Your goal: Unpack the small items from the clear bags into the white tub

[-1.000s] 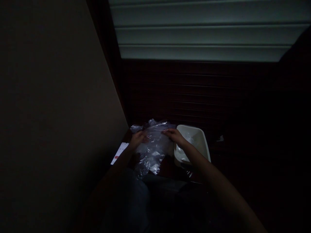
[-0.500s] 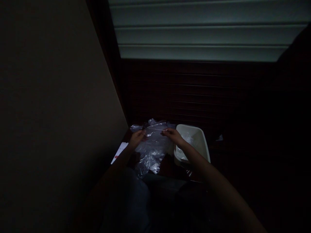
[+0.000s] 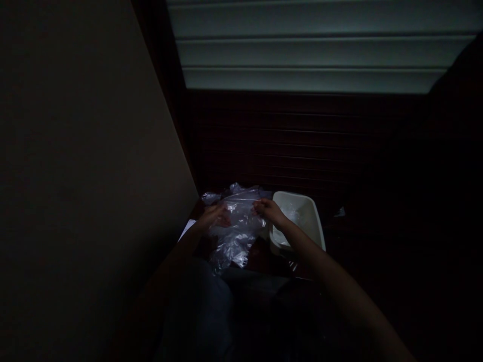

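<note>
A clear plastic bag [image 3: 241,213] is stretched between my two hands, its straight upper edge catching the light. My right hand [image 3: 267,208] pinches the bag near the right end of that edge. At the left side, my left hand [image 3: 218,215] holds the bag with the thumb above and the other fingers lower, partly seen through the film. More crumpled clear plastic [image 3: 236,249] lies below the hands. Dim light hides the finer finger detail.
A white plastic basin [image 3: 315,221] with clear plastic inside stands right of the bag, partly behind my right forearm. White paper [image 3: 186,228] lies left, beside a plain wall [image 3: 94,125]. Dark slatted panelling [image 3: 283,136] rises behind. A small pale scrap [image 3: 340,212] lies farther right.
My left hand has shifted slightly down, and its fingers are more spread along the bag. The bag's upper edge looks flatter. The left forearm covers more of the white paper.
</note>
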`<state>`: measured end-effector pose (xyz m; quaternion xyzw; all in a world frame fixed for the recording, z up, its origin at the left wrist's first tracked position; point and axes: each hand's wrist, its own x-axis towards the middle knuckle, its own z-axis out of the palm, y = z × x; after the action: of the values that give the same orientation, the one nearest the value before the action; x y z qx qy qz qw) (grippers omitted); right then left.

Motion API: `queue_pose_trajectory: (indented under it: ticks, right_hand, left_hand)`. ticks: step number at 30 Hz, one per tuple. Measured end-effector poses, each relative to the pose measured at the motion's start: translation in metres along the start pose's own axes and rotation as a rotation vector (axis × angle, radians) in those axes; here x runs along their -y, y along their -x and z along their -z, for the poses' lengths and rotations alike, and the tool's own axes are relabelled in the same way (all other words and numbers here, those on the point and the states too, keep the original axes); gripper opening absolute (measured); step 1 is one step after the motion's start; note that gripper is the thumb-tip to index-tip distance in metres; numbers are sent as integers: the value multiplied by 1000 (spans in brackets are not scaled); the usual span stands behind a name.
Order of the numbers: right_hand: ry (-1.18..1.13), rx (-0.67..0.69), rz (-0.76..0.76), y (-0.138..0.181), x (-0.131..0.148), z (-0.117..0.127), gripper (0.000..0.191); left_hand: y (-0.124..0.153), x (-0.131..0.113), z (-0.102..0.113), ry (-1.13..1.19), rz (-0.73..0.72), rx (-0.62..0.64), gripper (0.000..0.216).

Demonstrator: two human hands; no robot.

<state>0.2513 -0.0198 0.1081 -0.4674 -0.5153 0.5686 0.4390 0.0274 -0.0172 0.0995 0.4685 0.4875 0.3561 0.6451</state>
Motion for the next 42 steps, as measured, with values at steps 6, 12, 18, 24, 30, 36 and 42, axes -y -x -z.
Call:
queue_pose_trajectory:
  ticks: [6,12,18,24,30,36,42]
  right_hand:
    - [-21,-16,0,4,3,3,22]
    - [-23,14,32,10,6,7,26]
    - [71,-35,91,13,11,9,15]
    - [191,-48,171,20,16,10,17]
    - [245,-34,300,17,3,17,26]
    - [214,-108,331,10,-8,22,28]
    - [271,-71,380,12,-9,23,30]
  left_hand:
    - [2,10,7,37,-95,50,37]
    - [0,9,12,41,-159,19,36]
    - [-2,5,13,80,-198,-12,32]
    - [3,3,10,45,-240,-72,29]
    - [9,6,11,-69,-296,-96,34]
    - [12,5,13,-220,-338,-28,28]
    - [3,8,20,-467,-621,-58,11]
